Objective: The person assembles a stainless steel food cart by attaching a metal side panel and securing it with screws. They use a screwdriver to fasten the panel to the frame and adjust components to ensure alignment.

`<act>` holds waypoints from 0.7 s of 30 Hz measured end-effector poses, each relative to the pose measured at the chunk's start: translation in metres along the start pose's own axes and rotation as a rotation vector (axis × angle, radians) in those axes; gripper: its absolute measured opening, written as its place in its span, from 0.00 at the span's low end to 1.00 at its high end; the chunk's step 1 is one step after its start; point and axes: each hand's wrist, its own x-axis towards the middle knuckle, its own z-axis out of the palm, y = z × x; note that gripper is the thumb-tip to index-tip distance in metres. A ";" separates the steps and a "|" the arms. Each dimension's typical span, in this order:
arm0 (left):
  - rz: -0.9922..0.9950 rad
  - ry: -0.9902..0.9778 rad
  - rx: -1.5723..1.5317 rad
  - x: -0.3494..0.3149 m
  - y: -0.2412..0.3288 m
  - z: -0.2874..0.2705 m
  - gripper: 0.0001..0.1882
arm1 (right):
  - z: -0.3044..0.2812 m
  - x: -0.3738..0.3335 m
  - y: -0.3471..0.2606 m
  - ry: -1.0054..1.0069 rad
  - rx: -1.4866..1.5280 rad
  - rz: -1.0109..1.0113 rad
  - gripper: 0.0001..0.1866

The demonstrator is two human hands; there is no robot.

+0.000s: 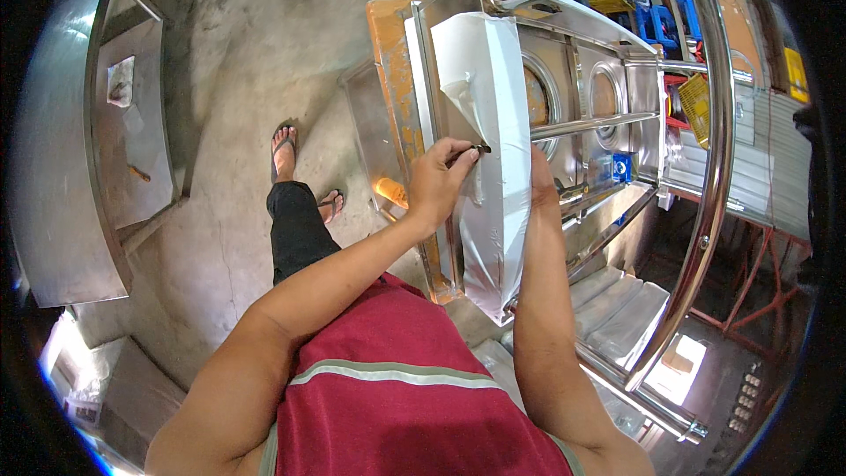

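A stainless steel frame with round openings (604,92) lies in front of me, its near side a long panel covered in white film (504,79). The film is peeled back and creased toward the panel's left, baring metal beneath. My left hand (443,178) is closed in a pinch at the panel's middle, thumb and finger on a small dark piece (483,149) whose kind I cannot make out. Along the panel's right edge, my right hand (544,181) reaches inside the frame; its fingers are hidden behind the panel.
A curved steel tube rail (718,123) rises at the right. Under the frame is a worn orange board (388,44). A steel table (66,159) stands at the left. Yellow and blue crates (656,25) sit at the far right, and wrapped packages (617,308) lie below the frame.
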 end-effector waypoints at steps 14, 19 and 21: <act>0.151 0.073 0.357 0.004 0.003 0.000 0.11 | -0.018 0.022 0.008 -0.105 0.069 -0.007 0.20; 0.157 0.060 0.307 0.006 -0.001 0.000 0.10 | -0.021 0.020 0.009 -0.094 0.035 -0.016 0.20; 0.096 0.027 0.161 0.005 -0.004 0.002 0.09 | -0.021 0.019 0.009 -0.130 0.072 -0.004 0.20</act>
